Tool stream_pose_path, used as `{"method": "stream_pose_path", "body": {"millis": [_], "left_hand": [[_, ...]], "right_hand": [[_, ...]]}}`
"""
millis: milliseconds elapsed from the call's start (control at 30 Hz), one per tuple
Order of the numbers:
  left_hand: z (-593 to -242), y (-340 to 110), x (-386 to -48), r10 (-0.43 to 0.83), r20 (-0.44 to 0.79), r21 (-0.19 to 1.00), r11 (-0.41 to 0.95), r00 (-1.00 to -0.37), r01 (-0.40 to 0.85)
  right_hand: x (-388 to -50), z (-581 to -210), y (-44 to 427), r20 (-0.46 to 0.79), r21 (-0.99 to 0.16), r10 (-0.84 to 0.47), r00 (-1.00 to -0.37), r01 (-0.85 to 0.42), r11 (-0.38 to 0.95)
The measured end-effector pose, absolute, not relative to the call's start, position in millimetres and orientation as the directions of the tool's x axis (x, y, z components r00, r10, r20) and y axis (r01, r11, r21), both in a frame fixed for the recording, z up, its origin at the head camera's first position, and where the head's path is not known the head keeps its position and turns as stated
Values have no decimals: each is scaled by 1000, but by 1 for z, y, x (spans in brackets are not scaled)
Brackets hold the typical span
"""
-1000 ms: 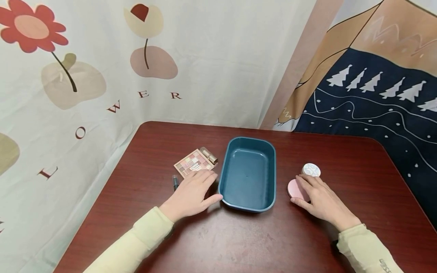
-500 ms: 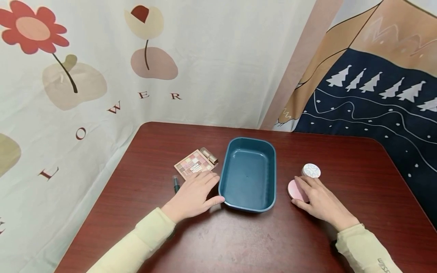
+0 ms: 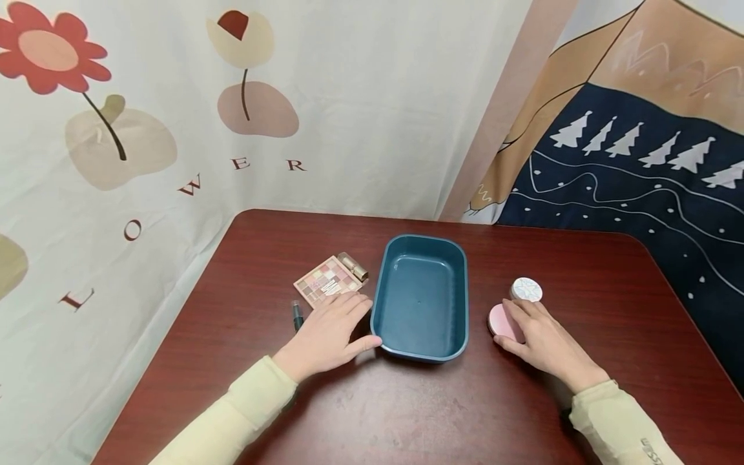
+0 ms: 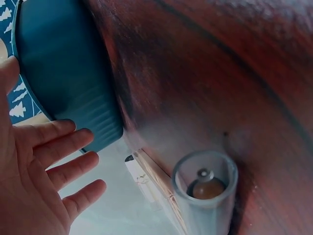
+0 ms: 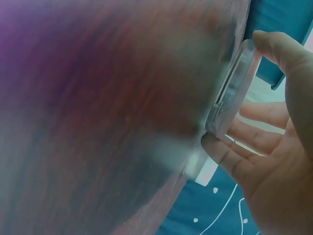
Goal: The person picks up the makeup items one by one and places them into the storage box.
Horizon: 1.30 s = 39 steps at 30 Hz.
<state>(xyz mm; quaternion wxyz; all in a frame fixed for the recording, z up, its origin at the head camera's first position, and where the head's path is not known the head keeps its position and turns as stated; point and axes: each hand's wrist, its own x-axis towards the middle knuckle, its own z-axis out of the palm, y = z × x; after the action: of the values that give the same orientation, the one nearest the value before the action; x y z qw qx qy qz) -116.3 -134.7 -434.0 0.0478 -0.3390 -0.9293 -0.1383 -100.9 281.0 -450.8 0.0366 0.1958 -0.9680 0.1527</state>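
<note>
Pink compact (image 3: pixel 503 323) pinched at edge by thumb and fingers of right hand (image 3: pixel 545 340), likely since flat shape suits rim hold. Nothing gripped by left hand (image 3: pixel 328 332), fingers extended; blue tub (image 3: pixel 418 316) set between hands.

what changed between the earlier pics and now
Very little: the left hand has edged slightly right, its thumb a touch further along at the near left corner of the blue box. Nothing was visibly picked up or let go. The right hand still holds the pink case by its edges; the palette, lipstick, pen and white case stayed put.
</note>
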Motion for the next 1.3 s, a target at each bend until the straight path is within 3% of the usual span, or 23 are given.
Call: {"method": "stream_pose_path", "body": {"millis": [333,867,1300], "left_hand": [[-433,-135,-116,609,177,245,734,-773,634],[-434,-135,-117,613,197,263,719,-765,644],[-432,-134,-116,612,206,293,706,-764,645]], "right_hand": [[-98,-444,278,244,-256,-382,-891,-439,861],[-96,-422,266,224,-275,-394,-891,-446,852],[-96,-411,250,366,-226,-467,-805,-564,794]]}}
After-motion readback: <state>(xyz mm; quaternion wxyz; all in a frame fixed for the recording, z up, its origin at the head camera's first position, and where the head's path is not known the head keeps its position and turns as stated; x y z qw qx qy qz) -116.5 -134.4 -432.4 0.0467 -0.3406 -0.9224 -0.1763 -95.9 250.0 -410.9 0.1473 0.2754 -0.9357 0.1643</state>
